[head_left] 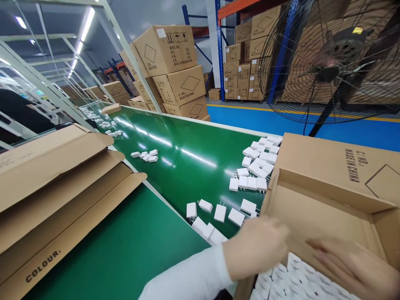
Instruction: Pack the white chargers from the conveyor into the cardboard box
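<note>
My left hand (258, 248) is over the near left edge of an open cardboard box (325, 212). Its fingers are curled in and blurred, and I cannot make out what, if anything, they hold. Over the right part of the box, my right hand (359, 264) is blurred too, its fingers stretched out to the left with nothing visible in them. Below both hands, white plug chargers (300, 281) stand packed tightly in rows. More loose white chargers (236, 217) lie on the green conveyor belt (187, 175) left of the box, several with their metal prongs showing.
Flattened cardboard cartons (71, 200) lie stacked at the left. A pile of chargers (261, 158) rests against the box's far left side. A large black fan (326, 75) stands behind the box. Stacked cartons (179, 85) rise beyond the belt.
</note>
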Action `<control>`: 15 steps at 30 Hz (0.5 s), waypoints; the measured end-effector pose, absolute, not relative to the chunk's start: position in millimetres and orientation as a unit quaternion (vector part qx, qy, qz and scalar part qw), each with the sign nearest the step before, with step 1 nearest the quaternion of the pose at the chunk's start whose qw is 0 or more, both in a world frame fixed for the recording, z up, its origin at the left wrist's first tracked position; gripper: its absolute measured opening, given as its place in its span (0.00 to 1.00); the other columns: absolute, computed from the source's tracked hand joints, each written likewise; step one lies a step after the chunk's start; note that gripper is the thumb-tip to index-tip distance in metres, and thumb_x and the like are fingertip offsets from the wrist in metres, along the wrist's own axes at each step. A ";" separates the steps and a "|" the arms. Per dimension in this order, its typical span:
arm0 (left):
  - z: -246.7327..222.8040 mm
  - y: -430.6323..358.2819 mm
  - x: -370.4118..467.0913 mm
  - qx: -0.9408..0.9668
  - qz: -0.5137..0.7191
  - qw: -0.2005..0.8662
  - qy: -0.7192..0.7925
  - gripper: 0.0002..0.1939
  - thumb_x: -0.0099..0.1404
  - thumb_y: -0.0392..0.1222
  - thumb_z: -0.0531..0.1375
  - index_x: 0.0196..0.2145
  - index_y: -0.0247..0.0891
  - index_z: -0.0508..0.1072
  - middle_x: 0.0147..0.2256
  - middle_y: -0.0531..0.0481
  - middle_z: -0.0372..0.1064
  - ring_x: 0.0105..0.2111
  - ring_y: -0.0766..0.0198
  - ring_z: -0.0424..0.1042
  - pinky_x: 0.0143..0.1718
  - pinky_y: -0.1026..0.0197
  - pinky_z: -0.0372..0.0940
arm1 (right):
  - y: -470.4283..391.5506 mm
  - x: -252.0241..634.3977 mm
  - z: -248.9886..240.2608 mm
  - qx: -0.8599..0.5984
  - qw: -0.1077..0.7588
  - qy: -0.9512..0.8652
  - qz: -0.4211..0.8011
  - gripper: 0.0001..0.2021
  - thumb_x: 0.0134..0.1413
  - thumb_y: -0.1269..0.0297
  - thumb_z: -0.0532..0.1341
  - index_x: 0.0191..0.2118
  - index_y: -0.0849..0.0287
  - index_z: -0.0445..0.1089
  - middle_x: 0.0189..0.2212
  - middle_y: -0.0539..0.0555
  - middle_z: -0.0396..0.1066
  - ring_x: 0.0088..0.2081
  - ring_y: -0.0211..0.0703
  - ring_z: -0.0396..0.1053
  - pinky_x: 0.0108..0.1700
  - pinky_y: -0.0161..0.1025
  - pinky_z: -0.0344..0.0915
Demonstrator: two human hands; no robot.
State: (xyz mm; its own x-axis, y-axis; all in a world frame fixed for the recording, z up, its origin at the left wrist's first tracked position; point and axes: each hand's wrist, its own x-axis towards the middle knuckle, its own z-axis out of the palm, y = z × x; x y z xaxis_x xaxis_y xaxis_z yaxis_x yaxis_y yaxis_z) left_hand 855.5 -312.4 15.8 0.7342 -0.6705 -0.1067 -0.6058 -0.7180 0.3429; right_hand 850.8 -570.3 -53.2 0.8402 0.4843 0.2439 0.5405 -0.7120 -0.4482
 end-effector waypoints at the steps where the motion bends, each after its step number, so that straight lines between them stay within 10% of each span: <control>1: 15.0 -295.0 853.8 0.949 -0.073 0.112 -0.287 0.12 0.62 0.33 0.49 0.39 0.35 0.70 0.39 0.43 0.71 0.38 0.55 0.69 0.35 0.56 0.62 | -553.9 862.2 -39.9 -0.923 0.235 -0.304 -0.034 0.13 0.58 0.54 0.50 0.41 0.39 0.71 0.36 0.52 0.75 0.36 0.47 0.73 0.34 0.43 0.73; 7: -31.1 -230.4 859.0 0.995 -0.018 -0.042 -0.087 0.17 0.61 0.43 0.57 0.45 0.30 0.69 0.38 0.39 0.70 0.44 0.49 0.66 0.54 0.44 0.53 | -431.7 911.5 -1.5 -0.953 0.022 -0.301 0.025 0.12 0.60 0.63 0.52 0.37 0.60 0.71 0.38 0.60 0.72 0.44 0.52 0.67 0.45 0.48 0.62; 15: -35.0 -227.4 865.0 0.988 0.003 0.145 -0.052 0.11 0.58 0.36 0.56 0.41 0.33 0.67 0.37 0.41 0.68 0.44 0.50 0.65 0.53 0.44 0.52 | -382.6 937.5 -23.7 -0.964 -0.022 -0.253 0.080 0.05 0.49 0.68 0.62 0.33 0.64 0.68 0.29 0.55 0.72 0.33 0.47 0.70 0.40 0.47 0.65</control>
State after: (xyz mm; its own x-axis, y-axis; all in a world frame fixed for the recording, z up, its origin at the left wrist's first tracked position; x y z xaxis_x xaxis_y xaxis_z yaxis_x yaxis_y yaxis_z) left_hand 865.0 -227.4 -35.0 0.9946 -0.1015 0.0207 -0.1032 -0.9524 0.2867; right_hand 937.5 -382.6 -23.7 0.8593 0.4840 -0.1655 0.4909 -0.8712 0.0012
